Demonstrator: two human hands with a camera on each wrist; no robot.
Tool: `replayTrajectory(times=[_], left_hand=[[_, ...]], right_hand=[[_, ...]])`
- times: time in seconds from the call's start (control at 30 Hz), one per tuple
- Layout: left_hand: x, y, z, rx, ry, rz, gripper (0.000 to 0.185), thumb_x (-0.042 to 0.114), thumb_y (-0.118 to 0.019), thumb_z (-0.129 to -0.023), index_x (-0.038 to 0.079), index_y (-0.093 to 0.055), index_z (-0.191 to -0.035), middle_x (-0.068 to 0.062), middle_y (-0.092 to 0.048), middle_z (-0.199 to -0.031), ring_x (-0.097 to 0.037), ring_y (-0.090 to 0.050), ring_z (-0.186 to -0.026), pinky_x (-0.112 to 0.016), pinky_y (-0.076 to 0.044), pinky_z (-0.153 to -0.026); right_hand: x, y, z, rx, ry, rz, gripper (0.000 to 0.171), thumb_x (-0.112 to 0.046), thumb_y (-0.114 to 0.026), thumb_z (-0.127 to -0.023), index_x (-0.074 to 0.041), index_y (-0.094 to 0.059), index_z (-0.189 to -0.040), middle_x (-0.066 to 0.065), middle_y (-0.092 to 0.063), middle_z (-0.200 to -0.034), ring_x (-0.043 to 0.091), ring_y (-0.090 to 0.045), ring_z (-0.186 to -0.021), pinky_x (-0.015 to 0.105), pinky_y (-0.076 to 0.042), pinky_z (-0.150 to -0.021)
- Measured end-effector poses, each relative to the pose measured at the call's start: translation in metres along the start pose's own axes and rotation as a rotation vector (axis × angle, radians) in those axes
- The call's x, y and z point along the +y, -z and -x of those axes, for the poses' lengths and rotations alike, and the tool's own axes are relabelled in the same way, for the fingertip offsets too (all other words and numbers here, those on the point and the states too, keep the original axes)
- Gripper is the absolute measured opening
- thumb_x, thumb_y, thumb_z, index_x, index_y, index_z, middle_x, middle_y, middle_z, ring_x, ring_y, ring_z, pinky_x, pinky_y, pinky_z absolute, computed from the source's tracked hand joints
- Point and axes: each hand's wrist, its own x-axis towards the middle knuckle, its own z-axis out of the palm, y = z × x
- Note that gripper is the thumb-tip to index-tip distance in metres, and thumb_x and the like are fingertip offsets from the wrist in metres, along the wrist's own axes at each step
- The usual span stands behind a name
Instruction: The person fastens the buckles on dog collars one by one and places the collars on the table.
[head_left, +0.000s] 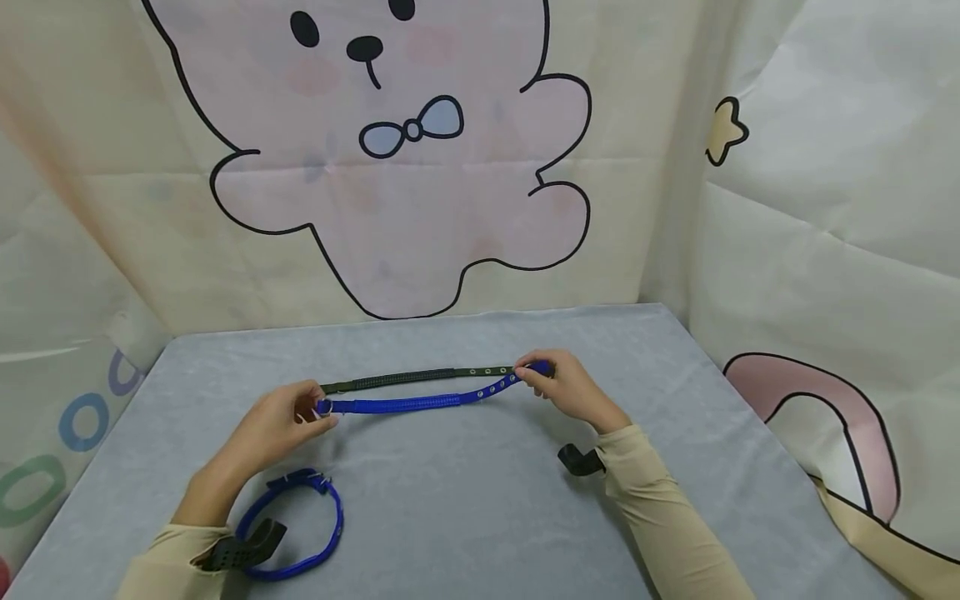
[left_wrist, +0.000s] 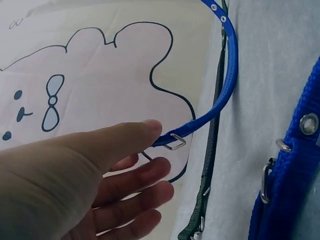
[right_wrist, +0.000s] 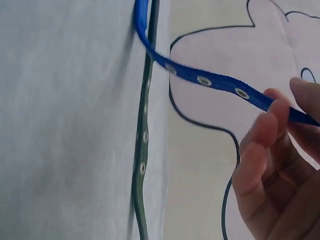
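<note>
Blue webbing runs between the two hands: a blue collar strap point(head_left: 408, 403) is held stretched out straight above the middle of the table point(head_left: 465, 508), which is covered in grey cloth. The left hand point(head_left: 281, 421) pinches the strap's buckle end between thumb and fingers, where a metal ring point(left_wrist: 175, 142) shows just past the thumb tip in the left wrist view. The right hand point(head_left: 570, 390) pinches the other end, the one with the row of eyelets point(right_wrist: 204, 80), its fingers curled round the tip.

Just behind the blue strap, towards the table's far edge, a dark green collar strap point(head_left: 408, 377) lies flat and straight on the cloth, nearly parallel to it. Near the front left corner, beside the left forearm, a second blue collar point(head_left: 300, 525) lies fastened into a loop. A backdrop with a cartoon bear point(head_left: 375, 150) hangs behind the far edge.
</note>
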Motion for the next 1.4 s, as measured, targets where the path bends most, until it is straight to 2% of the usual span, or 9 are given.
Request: replayTrajectory(times=[0.2, 0.37, 0.43, 0.53, 0.63, 0.8, 0.9, 1.2, 1.4], left_hand=[[0.001, 0.001, -0.002, 0.014, -0.047, 0.018, 0.017, 0.018, -0.079, -0.088, 0.012, -0.068, -0.099, -0.003, -0.070, -0.092, -0.016, -0.065, -0.083, -0.034, -0.052, -0.070], [-0.001, 0.000, -0.001, -0.003, -0.131, 0.098, 0.015, 0.013, -0.080, -0.087, 0.012, -0.068, -0.096, -0.010, -0.073, -0.117, -0.021, -0.064, -0.099, -0.034, -0.055, -0.077], [-0.001, 0.000, 0.000, -0.024, -0.143, 0.126, 0.013, 0.012, -0.079, -0.088, 0.014, -0.067, -0.092, -0.010, -0.074, -0.118, -0.019, -0.065, -0.099, -0.031, -0.055, -0.078], [0.000, -0.001, 0.002, -0.039, -0.141, 0.137, 0.011, 0.014, -0.077, -0.090, 0.016, -0.066, -0.091, -0.004, -0.075, -0.108, -0.016, -0.067, -0.095, -0.027, -0.055, -0.077], [0.002, 0.000, 0.004, -0.034, -0.132, 0.132, 0.009, 0.015, -0.076, -0.091, 0.015, -0.067, -0.094, 0.000, -0.073, -0.101, -0.015, -0.068, -0.093, -0.028, -0.055, -0.077], [0.004, -0.001, 0.003, -0.016, -0.129, 0.145, 0.008, 0.013, -0.075, -0.091, 0.013, -0.068, -0.096, -0.004, -0.075, -0.111, -0.011, -0.067, -0.092, -0.025, -0.056, -0.078], [0.005, -0.003, 0.001, -0.009, -0.143, 0.168, 0.009, 0.010, -0.075, -0.091, 0.014, -0.067, -0.094, -0.006, -0.075, -0.117, -0.008, -0.066, -0.091, -0.025, -0.056, -0.077], [0.008, -0.006, -0.001, 0.053, -0.116, 0.178, 0.012, 0.012, -0.075, -0.092, 0.015, -0.063, -0.092, 0.001, -0.072, -0.094, -0.006, -0.066, -0.083, -0.025, -0.056, -0.073], [0.008, -0.006, 0.000, 0.085, -0.086, 0.176, 0.026, 0.014, -0.074, -0.093, 0.012, -0.059, -0.113, -0.009, -0.077, -0.104, -0.015, -0.069, -0.085, -0.027, -0.055, -0.071]], right_hand=[[-0.006, 0.001, -0.002, -0.043, 0.074, -0.083, 0.020, -0.007, -0.063, -0.100, 0.001, -0.070, -0.116, 0.013, -0.070, -0.093, 0.041, -0.064, -0.075, 0.040, -0.057, -0.063], [-0.008, 0.000, -0.001, -0.082, 0.082, -0.133, 0.023, -0.004, -0.059, -0.101, 0.003, -0.067, -0.121, 0.013, -0.064, -0.088, 0.031, -0.064, -0.074, 0.040, -0.058, -0.067], [-0.009, -0.001, 0.001, -0.098, 0.078, -0.146, 0.024, -0.004, -0.058, -0.102, 0.004, -0.066, -0.123, 0.014, -0.063, -0.087, 0.025, -0.063, -0.073, 0.039, -0.057, -0.067], [-0.010, -0.004, 0.003, -0.107, 0.070, -0.150, 0.025, -0.005, -0.058, -0.102, 0.005, -0.065, -0.124, 0.013, -0.063, -0.087, 0.020, -0.063, -0.073, 0.040, -0.057, -0.068], [-0.012, -0.005, 0.002, -0.110, 0.072, -0.141, 0.026, -0.006, -0.058, -0.102, 0.004, -0.065, -0.125, 0.010, -0.064, -0.089, 0.026, -0.065, -0.076, 0.040, -0.058, -0.069], [-0.013, -0.005, 0.001, -0.106, 0.070, -0.129, 0.025, -0.006, -0.057, -0.102, 0.000, -0.066, -0.125, 0.011, -0.068, -0.095, 0.031, -0.065, -0.078, 0.036, -0.057, -0.069], [-0.014, -0.004, 0.002, -0.099, 0.077, -0.118, 0.025, -0.007, -0.058, -0.102, -0.001, -0.067, -0.125, 0.013, -0.070, -0.099, 0.022, -0.065, -0.076, 0.034, -0.057, -0.068], [-0.017, -0.003, 0.003, -0.093, 0.092, -0.121, 0.024, -0.007, -0.059, -0.102, -0.003, -0.068, -0.123, 0.011, -0.068, -0.094, 0.021, -0.064, -0.075, 0.037, -0.057, -0.068], [-0.019, -0.003, 0.003, -0.109, 0.085, -0.130, 0.024, -0.008, -0.058, -0.103, -0.004, -0.068, -0.124, 0.008, -0.063, -0.087, 0.023, -0.065, -0.075, 0.042, -0.058, -0.071]])
